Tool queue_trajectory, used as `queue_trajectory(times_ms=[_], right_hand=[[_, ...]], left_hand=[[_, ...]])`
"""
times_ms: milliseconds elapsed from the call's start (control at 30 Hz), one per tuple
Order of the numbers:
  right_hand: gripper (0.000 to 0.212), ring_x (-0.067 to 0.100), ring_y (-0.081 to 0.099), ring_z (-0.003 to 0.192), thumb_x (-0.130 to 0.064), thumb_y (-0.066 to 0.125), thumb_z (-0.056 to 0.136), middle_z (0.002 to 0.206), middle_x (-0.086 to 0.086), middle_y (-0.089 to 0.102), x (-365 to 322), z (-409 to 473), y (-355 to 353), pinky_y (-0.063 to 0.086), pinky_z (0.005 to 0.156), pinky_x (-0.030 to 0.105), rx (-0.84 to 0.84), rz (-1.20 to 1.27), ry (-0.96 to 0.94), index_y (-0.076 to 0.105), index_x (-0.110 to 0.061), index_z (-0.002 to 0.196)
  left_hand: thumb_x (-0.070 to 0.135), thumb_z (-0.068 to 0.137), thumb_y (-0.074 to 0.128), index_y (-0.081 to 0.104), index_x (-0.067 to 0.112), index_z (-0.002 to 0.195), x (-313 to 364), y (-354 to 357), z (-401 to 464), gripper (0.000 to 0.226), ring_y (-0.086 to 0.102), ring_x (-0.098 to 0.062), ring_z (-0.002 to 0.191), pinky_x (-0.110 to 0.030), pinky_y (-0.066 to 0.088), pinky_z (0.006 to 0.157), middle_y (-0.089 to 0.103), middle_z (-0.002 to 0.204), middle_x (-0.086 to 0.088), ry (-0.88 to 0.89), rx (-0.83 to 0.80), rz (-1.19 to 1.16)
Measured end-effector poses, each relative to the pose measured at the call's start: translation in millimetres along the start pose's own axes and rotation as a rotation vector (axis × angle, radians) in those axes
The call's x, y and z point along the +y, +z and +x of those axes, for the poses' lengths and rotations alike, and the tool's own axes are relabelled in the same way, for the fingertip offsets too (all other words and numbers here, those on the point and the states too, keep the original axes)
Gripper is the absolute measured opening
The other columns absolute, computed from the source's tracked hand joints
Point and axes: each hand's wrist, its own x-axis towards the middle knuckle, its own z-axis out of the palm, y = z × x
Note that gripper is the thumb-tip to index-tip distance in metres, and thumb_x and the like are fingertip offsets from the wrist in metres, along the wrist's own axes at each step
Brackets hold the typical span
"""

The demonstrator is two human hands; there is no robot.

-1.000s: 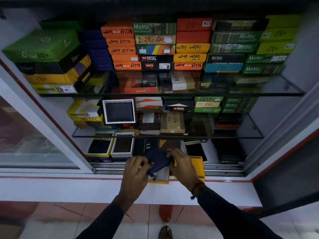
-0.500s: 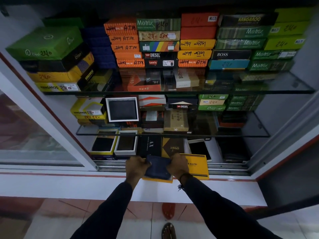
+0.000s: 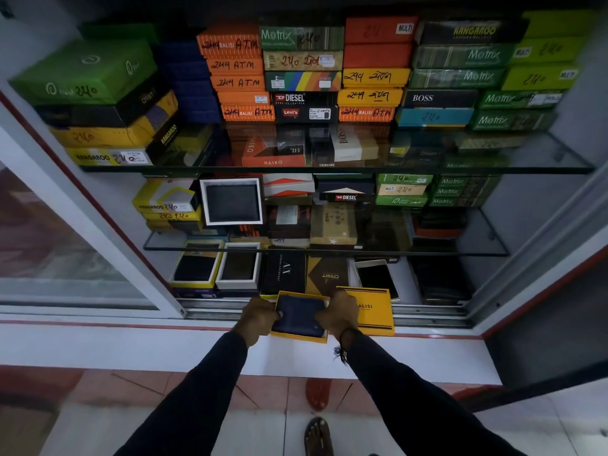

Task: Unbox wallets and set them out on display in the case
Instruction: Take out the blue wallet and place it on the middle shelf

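A dark navy wallet is held at both ends, seated in a shallow yellow box tray that rests on the white ledge at the front of the display case. The left hand is closed around the wallet's left end and the right hand around its right end, fingers curled over the edges. Just beside the right hand, touching the tray's right side, a yellow Balisi lid lies flat across the sliding-door track. Behind the hands, on the case floor, two open boxes with dark wallets are set out at left, next to a black Armani Exchange box. Above, two glass shelves are stacked with closed wallet boxes. Both arms are covered by dark sleeves.
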Motion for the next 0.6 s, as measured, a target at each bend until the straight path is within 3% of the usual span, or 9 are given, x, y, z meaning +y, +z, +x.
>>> queue_trajectory(times_ms=[100,200,267,367,467,600], right_hand=[[0.031,0.023,0.067,0.085,-0.018,0.081,0.069,0.101,0.011,0.075,0.0,2.8,-2.4,0.048,0.064,0.026,-0.005,0.190,0.105,0.074,-0.004,0.095],[0.028,0.022,0.065,0.081,-0.024,0.084,0.071,0.096,0.011,0.076,2.2,7.0,-10.4,0.047,0.059,0.021,-0.013,0.301,0.116,0.077,-0.003,0.089],[0.027,0.023,0.064,0.078,-0.020,0.086,0.071,0.087,0.014,0.073,2.7,8.4,-21.8,0.054,0.069,0.028,-0.039,0.422,0.089,0.075,0.002,0.083],[0.026,0.022,0.058,0.075,-0.007,0.090,0.065,0.084,0.014,0.066,-2.5,3.9,-51.8,0.050,0.076,0.036,-0.057,0.656,0.048,0.074,0.004,0.082],[0.029,0.025,0.065,0.083,-0.004,0.090,0.064,0.094,0.019,0.074,-18.6,0.2,-83.8,0.057,0.085,0.046,0.058,0.764,-0.030,0.075,0.003,0.088],[0.025,0.018,0.067,0.081,-0.012,0.090,0.067,0.090,0.010,0.076,-50.3,8.8,-125.3,0.058,0.080,0.034,0.255,0.759,-0.138,0.076,-0.005,0.087]], left_hand=[[-0.009,0.088,0.066,0.063,0.007,0.066,1.1,-8.0,-9.1,0.027,0.052,-0.027,0.072,-0.026,0.038,0.060,0.059,0.077,-0.010,-0.007,0.004,-0.180],[-0.008,0.089,0.066,0.070,0.005,0.086,5.6,-17.0,-27.5,0.014,0.059,-0.021,0.068,-0.023,0.046,0.051,0.066,0.081,-0.008,0.024,0.009,-0.303],[-0.009,0.089,0.067,0.070,0.005,0.095,9.9,-23.3,-37.1,0.015,0.063,-0.017,0.064,-0.015,0.048,0.043,0.068,0.080,-0.009,0.050,0.011,-0.372],[-0.007,0.089,0.069,0.070,0.009,0.098,23.7,-31.7,-48.8,0.019,0.069,-0.015,0.070,-0.021,0.054,0.055,0.072,0.084,-0.007,0.115,0.018,-0.432],[0.001,0.088,0.073,0.070,0.025,0.087,51.9,-33.8,-52.7,0.025,0.067,-0.013,0.079,-0.022,0.050,0.062,0.073,0.083,0.003,0.254,0.087,-0.383],[0.006,0.090,0.071,0.073,0.027,0.089,105.5,-34.0,-42.7,0.021,0.069,-0.016,0.085,-0.030,0.053,0.071,0.074,0.088,0.005,0.461,0.186,-0.310]])
